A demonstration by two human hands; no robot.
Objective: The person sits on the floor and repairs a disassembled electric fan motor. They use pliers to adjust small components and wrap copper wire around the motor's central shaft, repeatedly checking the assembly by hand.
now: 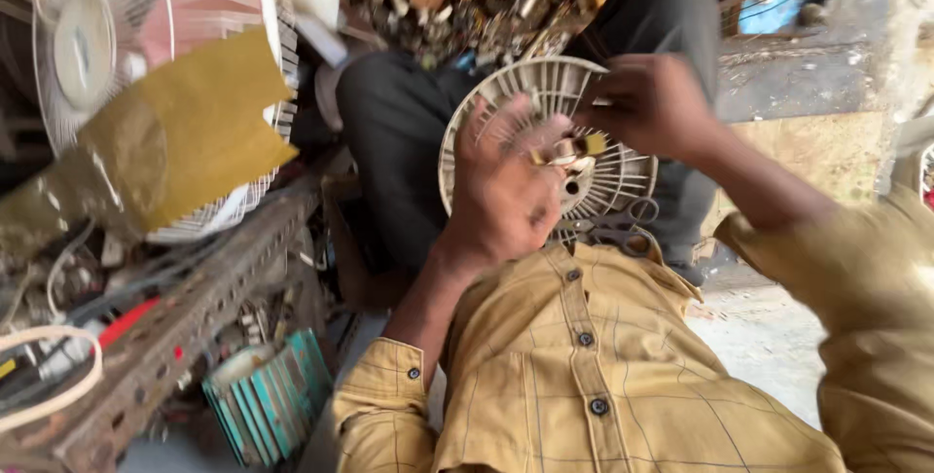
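Observation:
A round white slatted fan grille point(545, 84) rests on my lap, tilted up against my dark trousers point(399, 132). My left hand point(506, 191) lies over its face with fingers curled on the slats, holding it. My right hand point(647, 103) reaches across from the right, over the upper rim. Its fingertips pinch a small yellow piece point(593, 144) beside the white hub point(569, 181). Motion blur hides what that piece is. Dark-handled scissors point(623, 225) lie just below the grille, against my yellow checked shirt point(584, 376).
A white fan point(83, 45) stands upper left, behind a yellow-brown sheet point(204, 123). A rusty slotted metal bar point(175, 327) runs along the left, with wires and a white cable loop point(58, 376) beside it. A teal finned part point(268, 395) lies below. Scrap clutter point(467, 1) fills the top.

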